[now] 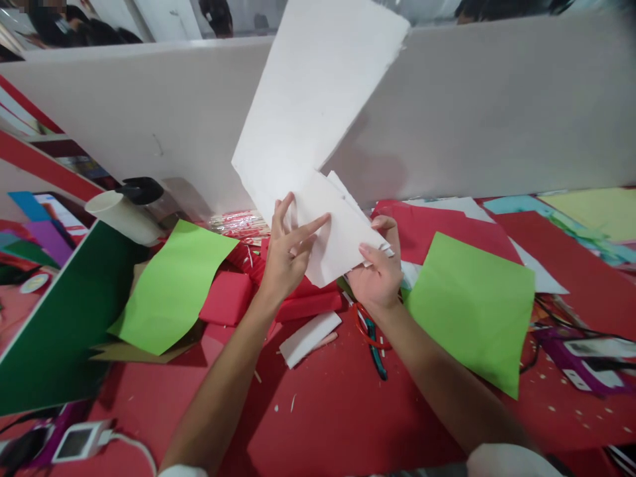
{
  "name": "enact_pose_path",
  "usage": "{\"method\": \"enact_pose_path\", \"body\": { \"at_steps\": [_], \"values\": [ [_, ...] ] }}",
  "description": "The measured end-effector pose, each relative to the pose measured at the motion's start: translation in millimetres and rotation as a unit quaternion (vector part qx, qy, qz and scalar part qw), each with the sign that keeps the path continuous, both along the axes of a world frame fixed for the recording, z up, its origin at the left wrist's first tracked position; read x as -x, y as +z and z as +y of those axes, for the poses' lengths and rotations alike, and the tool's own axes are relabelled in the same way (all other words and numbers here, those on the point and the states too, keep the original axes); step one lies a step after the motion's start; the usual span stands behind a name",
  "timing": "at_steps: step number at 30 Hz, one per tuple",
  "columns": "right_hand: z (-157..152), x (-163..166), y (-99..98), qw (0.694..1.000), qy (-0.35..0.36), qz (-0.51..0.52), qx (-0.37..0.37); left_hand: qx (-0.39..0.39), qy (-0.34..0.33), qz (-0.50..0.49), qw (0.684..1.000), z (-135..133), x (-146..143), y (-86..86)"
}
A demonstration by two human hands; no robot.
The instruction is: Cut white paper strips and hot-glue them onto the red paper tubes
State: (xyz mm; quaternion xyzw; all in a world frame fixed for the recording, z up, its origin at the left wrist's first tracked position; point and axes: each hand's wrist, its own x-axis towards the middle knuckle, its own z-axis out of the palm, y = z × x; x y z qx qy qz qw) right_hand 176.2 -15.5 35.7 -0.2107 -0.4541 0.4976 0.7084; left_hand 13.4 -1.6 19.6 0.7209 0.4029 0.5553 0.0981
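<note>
A stack of small white card pieces [335, 232] is pinched at its right corner between the thumb and fingers of my right hand [380, 271]. My left hand [291, 252] has its fingers spread over the left side of these pieces. A large white board [320, 86] rises tilted behind them, its lower end close to my left fingertips and partly covered by the stack. What supports the board is hard to make out. Beneath my hands lie red wrapped blocks [308, 308], a folded white strip [311, 338] and teal-and-red handled cutters or scissors [375, 348].
Green sheets lie left [173, 285] and right [472, 308] on the red table [328, 411]. Red paper [571, 265] and a yellow sheet [596, 209] are farther right. A white cup [124, 215] leans near a green panel [64, 318]. A grey partition [497, 106] borders the back.
</note>
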Motion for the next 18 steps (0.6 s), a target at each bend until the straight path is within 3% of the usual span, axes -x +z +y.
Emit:
{"method": "enact_pose_path", "body": {
  "at_steps": [5,9,11,15,18],
  "values": [
    [-3.2,1.3,2.1,0.999,-0.031,0.018,0.008,0.0,0.003,-0.023,1.0,-3.1,1.7,7.7],
    [1.1,-2.5,1.3,0.994,-0.055,0.081,0.056,0.025,0.092,-0.179,0.979,-6.8,-3.0,15.6],
    [4.3,-4.2,1.4,0.99,-0.065,0.101,0.072,0.081,0.063,-0.285,0.953,-6.3,-5.8,18.4],
    [13.1,-8.7,0.4,0.99,-0.05,0.108,0.076,0.22,-0.07,-0.426,0.875,-1.7,-6.4,19.7],
    [26.8,-20.8,-3.0,0.988,-0.054,0.092,0.109,0.2,-0.048,-0.448,0.87,2.6,6.2,19.8]
  ]
}}
